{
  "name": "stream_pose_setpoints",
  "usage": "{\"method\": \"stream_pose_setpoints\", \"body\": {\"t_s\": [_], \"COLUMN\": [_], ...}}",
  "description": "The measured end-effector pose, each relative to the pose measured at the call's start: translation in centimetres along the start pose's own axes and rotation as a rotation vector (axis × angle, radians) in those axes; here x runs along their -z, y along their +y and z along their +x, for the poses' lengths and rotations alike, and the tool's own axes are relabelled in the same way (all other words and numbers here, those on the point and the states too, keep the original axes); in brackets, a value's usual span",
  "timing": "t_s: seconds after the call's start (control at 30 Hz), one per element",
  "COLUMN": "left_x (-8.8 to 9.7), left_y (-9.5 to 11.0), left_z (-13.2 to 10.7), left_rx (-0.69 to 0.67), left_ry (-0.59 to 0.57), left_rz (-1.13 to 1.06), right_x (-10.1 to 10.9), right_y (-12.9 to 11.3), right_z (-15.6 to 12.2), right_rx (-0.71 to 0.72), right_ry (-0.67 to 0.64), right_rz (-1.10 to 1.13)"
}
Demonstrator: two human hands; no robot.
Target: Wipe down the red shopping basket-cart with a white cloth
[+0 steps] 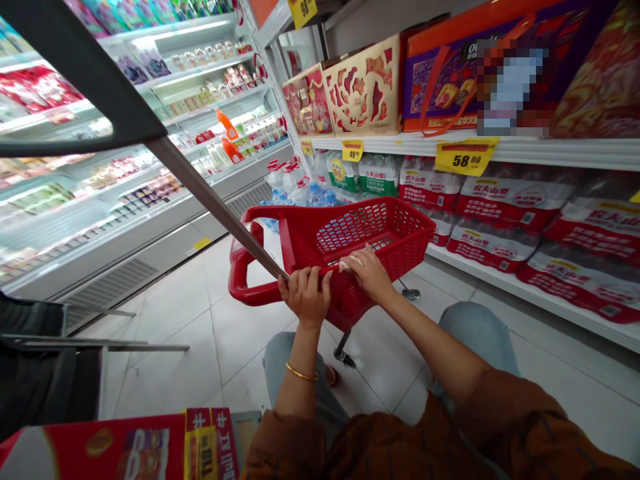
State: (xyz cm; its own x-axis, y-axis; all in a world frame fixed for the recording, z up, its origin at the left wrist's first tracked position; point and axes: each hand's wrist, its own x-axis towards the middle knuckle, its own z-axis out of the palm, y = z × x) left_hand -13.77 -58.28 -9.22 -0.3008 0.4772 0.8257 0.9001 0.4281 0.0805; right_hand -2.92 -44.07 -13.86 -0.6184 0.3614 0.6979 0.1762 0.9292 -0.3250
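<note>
A red rolling shopping basket (pixel 405 267) with mesh sides stands in front of my knees. A long metal rod (pixel 210 200) with a dark grey loop handle (pixel 125 113) slants down from the upper left to the basket's near edge. My left hand (pixel 306 293) is closed over that edge, right at the rod's lower end. Beside it, my right hand (pixel 369 272) lies along the same edge with its fingers curled. A small pale thing shows under its fingertips, too covered to name. The visible part of the basket's inside holds no goods.
Shrink-wrapped packs of water bottles (pixel 500 200) fill the lower shelf on the right, with gift boxes (pixel 365 87) above. An open fridge (pixel 165 107) stands at the left. Black chairs (pixel 50 373) and a red box (pixel 115 447) are at the lower left.
</note>
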Motion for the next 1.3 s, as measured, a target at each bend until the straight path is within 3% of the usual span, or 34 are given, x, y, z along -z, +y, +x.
{"method": "stream_pose_setpoints", "body": {"t_s": [0.2,0.47,0.7,0.93,1.07,1.17,1.3], "left_x": [-0.2,0.1,0.2,1.1,1.2,0.2,-1.9], "left_y": [-0.5,-1.0,-2.6,-3.8,-1.7,1.2,4.6], "left_z": [0.1,0.2,0.1,-0.1,-0.6,-0.7,-0.6], "left_rx": [0.008,-0.038,-0.045,-0.049,-0.04,-0.192,-0.135], "left_ry": [-0.003,0.018,0.01,0.005,0.047,-0.075,-0.218], "left_rz": [-0.028,-0.003,-0.011,-0.015,0.022,-0.056,-0.081], "right_x": [0.8,1.0,1.4,1.4,1.2,1.3,1.9], "right_y": [2.0,3.0,4.3,2.9,1.7,1.0,0.1], "right_z": [-0.3,-0.8,-1.7,-2.1,-2.2,-2.3,-2.3], "right_rx": [-0.021,-0.03,-0.077,-0.072,-0.087,-0.099,-0.101], "right_ry": [-0.023,-0.036,-0.039,-0.025,-0.004,0.004,-0.05], "right_rz": [-0.004,-0.076,-0.085,-0.082,-0.121,-0.159,-0.213]}}
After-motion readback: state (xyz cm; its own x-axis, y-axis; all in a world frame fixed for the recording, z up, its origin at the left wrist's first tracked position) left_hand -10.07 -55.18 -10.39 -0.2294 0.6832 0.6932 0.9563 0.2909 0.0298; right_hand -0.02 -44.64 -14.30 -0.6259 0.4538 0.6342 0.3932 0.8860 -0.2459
